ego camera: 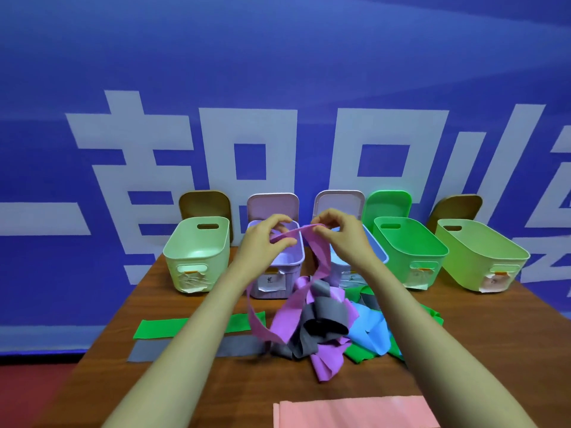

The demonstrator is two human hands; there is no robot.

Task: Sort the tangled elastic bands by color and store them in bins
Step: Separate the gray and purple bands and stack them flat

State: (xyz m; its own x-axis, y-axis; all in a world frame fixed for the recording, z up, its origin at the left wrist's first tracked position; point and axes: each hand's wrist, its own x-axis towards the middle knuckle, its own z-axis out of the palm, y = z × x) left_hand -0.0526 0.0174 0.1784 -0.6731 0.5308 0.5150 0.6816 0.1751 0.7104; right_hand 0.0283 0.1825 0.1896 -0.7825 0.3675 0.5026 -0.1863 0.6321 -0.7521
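Matt stretchy bands (312, 322), smooth plastic bins (197, 254), grained wood table (482, 344).

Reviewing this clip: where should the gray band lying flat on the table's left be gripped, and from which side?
Pinch the gray band at its left end, from above and the left. It lies flat, and that end is free on bare table; the left forearm crosses its middle and its right end reaches the tangled pile.

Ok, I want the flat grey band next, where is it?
In the head view the grey band lies flat on the left of the table, just nearer than the green band, left of the tangled pile, partly under the left forearm.
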